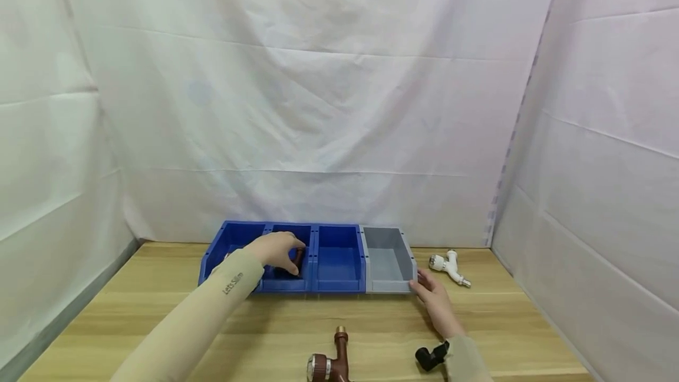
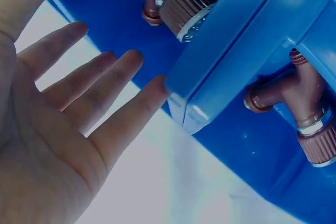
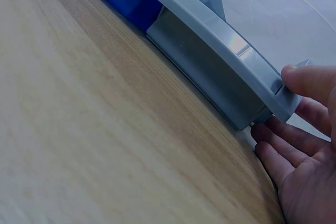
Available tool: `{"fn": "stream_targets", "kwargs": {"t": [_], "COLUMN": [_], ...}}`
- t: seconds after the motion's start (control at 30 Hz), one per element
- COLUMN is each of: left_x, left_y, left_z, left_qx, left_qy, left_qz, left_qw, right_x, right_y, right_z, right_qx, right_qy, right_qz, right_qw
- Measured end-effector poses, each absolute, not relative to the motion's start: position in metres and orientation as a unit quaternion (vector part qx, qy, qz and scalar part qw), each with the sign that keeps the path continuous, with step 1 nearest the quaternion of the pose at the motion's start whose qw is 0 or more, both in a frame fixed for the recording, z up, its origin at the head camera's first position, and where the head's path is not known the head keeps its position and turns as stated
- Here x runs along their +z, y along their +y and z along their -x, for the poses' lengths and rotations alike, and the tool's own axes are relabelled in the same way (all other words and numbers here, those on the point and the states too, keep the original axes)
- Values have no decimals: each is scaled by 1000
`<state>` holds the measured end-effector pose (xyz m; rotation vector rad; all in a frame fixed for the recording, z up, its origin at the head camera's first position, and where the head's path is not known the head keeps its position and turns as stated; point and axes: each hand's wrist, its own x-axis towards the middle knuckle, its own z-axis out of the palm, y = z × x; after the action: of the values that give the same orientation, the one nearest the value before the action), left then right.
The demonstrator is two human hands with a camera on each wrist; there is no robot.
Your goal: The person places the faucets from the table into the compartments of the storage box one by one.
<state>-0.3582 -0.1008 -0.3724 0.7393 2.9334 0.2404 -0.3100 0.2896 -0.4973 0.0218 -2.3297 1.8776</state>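
Observation:
My left hand (image 1: 273, 250) is over the second blue bin (image 1: 289, 285) from the left, fingers fairly straight and palm empty. A brown plastic faucet (image 1: 299, 259) shows in that bin beside the thumb. In the left wrist view, one ribbed-handled faucet (image 2: 186, 14) lies on one side of a bin wall and another brown faucet (image 2: 302, 93) on the other; a fingertip is right at the wall's end. My right hand (image 1: 434, 299) grips the front right corner of the grey bin (image 3: 210, 77), thumb over its rim and fingers around the outside.
The grey bin stands at the right end of the blue bins' row. A white faucet (image 1: 451, 266) lies right of it. Nearer me on the wooden table (image 1: 276, 335) are a brown faucet (image 1: 339, 364) and a black fitting (image 1: 431, 357) by the right sleeve. White sheets (image 1: 318, 105) surround the table.

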Motion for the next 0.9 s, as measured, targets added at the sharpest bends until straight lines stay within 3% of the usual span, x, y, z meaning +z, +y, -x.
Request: {"fn": "stream_targets", "kwargs": {"t": [0.2, 0.4, 0.9], "left_x": [-365, -366, -390], "left_y": [-99, -97, -105], "left_z": [345, 315, 263], "left_qx": [72, 72, 52], "left_qy": [961, 936, 920], "left_qz": [-266, -343, -385], "left_qw": [16, -31, -57], "right_x": [-497, -499, -500], "right_y": [293, 292, 287], "right_z": [314, 315, 323], "right_qx": [629, 631, 629], "right_qy": [-774, -773, -775], "right_qz": [-6, -11, -20], "right_qw": [72, 63, 62]}}
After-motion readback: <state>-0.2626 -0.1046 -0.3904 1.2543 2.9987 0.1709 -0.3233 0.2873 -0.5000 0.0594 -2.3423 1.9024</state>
